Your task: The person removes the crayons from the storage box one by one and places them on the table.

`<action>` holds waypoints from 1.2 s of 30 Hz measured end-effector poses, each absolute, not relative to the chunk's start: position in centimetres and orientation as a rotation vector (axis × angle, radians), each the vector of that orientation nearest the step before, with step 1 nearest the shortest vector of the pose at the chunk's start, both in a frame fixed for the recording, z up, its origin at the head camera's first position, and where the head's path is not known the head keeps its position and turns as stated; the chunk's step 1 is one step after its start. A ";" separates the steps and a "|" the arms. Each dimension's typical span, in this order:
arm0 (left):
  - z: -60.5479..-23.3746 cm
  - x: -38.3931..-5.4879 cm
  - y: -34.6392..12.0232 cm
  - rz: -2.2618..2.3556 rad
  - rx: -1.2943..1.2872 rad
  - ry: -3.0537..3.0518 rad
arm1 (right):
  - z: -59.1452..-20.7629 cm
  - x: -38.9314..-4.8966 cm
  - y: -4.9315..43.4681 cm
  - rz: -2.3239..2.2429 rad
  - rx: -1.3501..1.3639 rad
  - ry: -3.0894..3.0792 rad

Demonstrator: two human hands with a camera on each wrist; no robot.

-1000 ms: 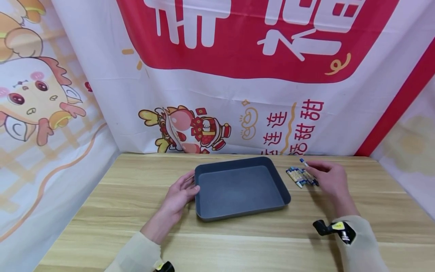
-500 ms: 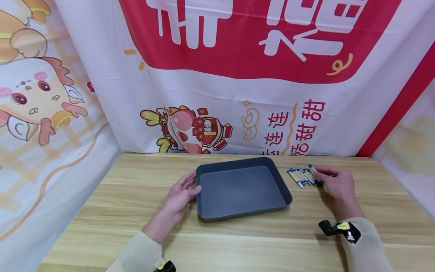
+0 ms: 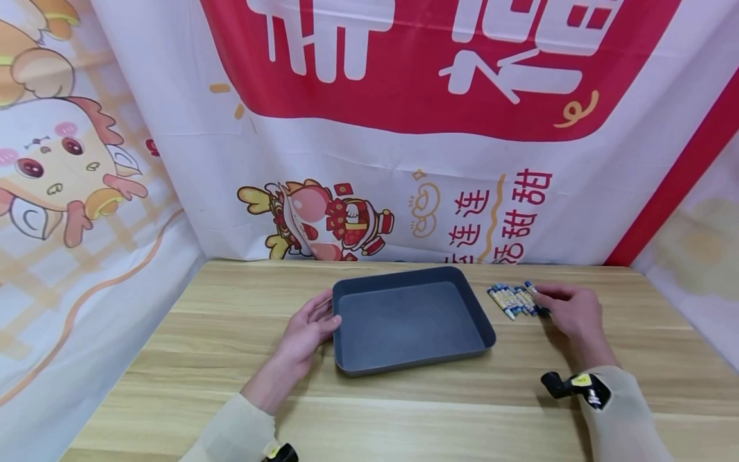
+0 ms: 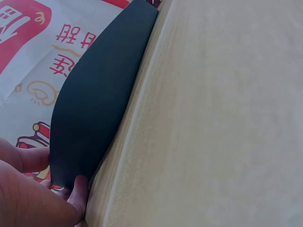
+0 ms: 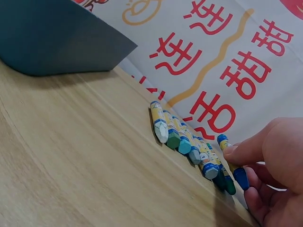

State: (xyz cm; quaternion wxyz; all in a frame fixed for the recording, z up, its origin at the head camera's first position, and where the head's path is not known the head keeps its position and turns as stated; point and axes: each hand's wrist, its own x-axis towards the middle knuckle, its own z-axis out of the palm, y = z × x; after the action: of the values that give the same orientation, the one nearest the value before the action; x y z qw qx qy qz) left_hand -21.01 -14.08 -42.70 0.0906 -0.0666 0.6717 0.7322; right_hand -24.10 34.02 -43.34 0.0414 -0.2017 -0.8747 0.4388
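Note:
On the wooden table lies a shallow dark grey rectangular tray. At its left end my left hand holds the wall, thumb over the rim and fingers along the outside. To the right of the tray, several crayons with yellow wrappers lie side by side in a slanted row; white, green, turquoise and grey tips show in the right wrist view. My right hand pinches a blue crayon between thumb and fingers, at the right end of the row, close beside a dark green crayon.
A white cloth backdrop with red print hangs right behind the table's back edge. Another printed cloth hangs along the left side. Bare wooden tabletop stretches in front of the tray.
My right hand has shifted right and slightly toward me with the blue crayon, lowering it to the right end of the row. The left hand and tray stay in place.

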 end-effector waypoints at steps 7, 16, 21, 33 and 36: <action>-42.6 -21.0 -14.2 2.177 -0.212 1.997 | -43.2 -24.4 34.0 1.372 -0.658 -2.689; -42.5 -21.0 -14.2 2.171 -0.206 1.998 | -43.3 -24.4 34.2 1.328 -0.666 -2.723; -42.5 -21.0 -14.3 2.175 -0.211 2.001 | -43.3 -24.4 34.2 1.311 -0.664 -2.734; -42.6 -21.0 -14.1 2.172 -0.212 1.994 | -43.6 -24.0 34.2 1.258 -0.671 -2.764; -42.6 -20.9 -14.1 2.172 -0.207 1.991 | -43.6 -23.9 34.2 1.232 -0.642 -2.766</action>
State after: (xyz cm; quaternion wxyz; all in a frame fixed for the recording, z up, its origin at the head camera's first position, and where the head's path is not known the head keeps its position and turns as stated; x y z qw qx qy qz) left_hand -20.95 -14.12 -42.64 0.0938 -0.0699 0.6711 0.7321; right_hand -23.88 34.24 -43.62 0.0232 -0.2074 -0.8934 0.3979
